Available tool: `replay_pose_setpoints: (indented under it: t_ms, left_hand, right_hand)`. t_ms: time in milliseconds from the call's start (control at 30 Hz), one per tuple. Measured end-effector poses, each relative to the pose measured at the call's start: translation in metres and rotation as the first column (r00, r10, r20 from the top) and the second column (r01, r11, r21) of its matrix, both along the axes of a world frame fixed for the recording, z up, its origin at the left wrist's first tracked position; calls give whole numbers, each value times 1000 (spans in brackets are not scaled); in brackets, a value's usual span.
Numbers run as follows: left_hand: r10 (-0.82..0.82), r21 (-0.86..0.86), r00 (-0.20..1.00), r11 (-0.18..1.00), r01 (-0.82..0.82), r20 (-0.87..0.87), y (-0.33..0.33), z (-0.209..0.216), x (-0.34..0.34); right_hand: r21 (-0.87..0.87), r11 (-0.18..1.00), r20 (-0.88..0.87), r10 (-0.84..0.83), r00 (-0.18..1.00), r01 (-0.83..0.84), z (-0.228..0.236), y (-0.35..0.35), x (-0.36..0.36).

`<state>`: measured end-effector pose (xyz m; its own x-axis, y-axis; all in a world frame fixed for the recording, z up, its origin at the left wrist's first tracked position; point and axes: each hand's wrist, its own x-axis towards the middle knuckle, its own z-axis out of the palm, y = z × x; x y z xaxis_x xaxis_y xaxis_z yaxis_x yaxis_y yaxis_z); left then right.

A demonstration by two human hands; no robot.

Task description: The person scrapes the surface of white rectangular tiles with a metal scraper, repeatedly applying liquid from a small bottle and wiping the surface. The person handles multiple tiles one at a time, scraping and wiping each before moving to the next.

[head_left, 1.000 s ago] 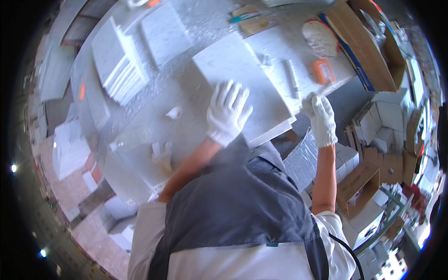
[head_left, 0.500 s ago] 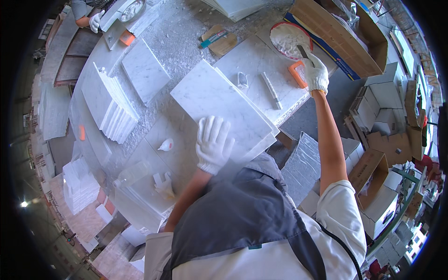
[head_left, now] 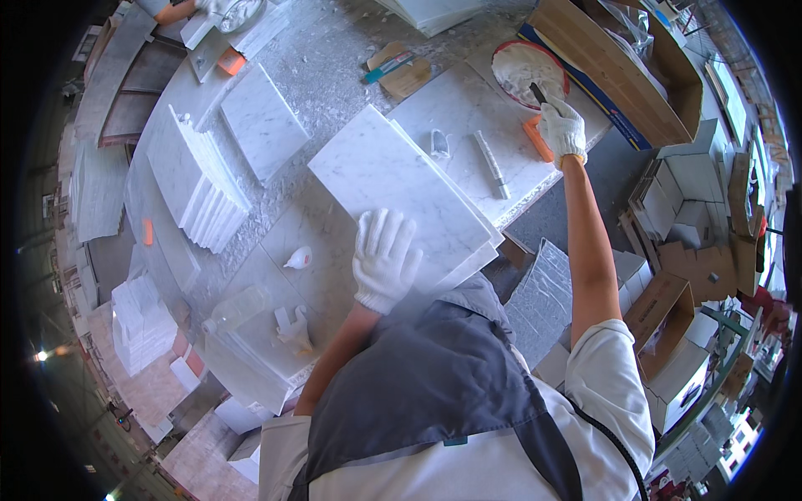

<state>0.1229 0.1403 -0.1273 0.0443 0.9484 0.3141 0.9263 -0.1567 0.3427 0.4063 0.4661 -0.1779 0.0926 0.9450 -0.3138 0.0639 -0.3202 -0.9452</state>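
Observation:
My left hand (head_left: 384, 260), in a white knit glove, lies open and flat on the near corner of a white marble tile (head_left: 388, 179). This tile rests on other tiles, their edges showing at its right side. My right hand (head_left: 562, 129), also gloved, is closed around a putty knife (head_left: 537, 92); its dark end reaches over a round, red-rimmed bowl (head_left: 520, 67) of white paste. Most of the knife is hidden inside the glove. Beside that hand lies an orange block (head_left: 537, 139). A white tube-like marker (head_left: 491, 164) and a small clear-and-grey piece (head_left: 439, 144) lie right of the tile.
Stacked tiles (head_left: 205, 188) stand left, near a single tile (head_left: 265, 125). A cardboard box (head_left: 622, 63) sits beyond the bowl. Cardboard with a teal cutter (head_left: 388, 68) lies at the back. Another person's gloved hand (head_left: 219, 7) is at far left. A white nozzle (head_left: 298, 257) lies near my left hand.
My right hand has shifted slightly and turned at the bowl, the putty knife's dark end still over the paste. The other person's hand has moved right. My left hand stays on the tile.

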Motion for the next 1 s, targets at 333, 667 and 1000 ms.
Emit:
replay_pose_setpoints:
  t_ms: [333,667,1000]
  left_hand:
    - [-7,-1,1000,1000,7,-18,-1,0,-1]
    - [-11,-21,1000,1000,11,1,-3,4,-6]
    - [1,29,999,1000,-2,39,-16,20,-9]
  right_hand:
    - [28,997,87,-80,993,78,7,-14,5]
    - [18,965,36,262,964,-263,74,-123,-30]
    - [49,856,149,502,852,-514,73,-205,-122]
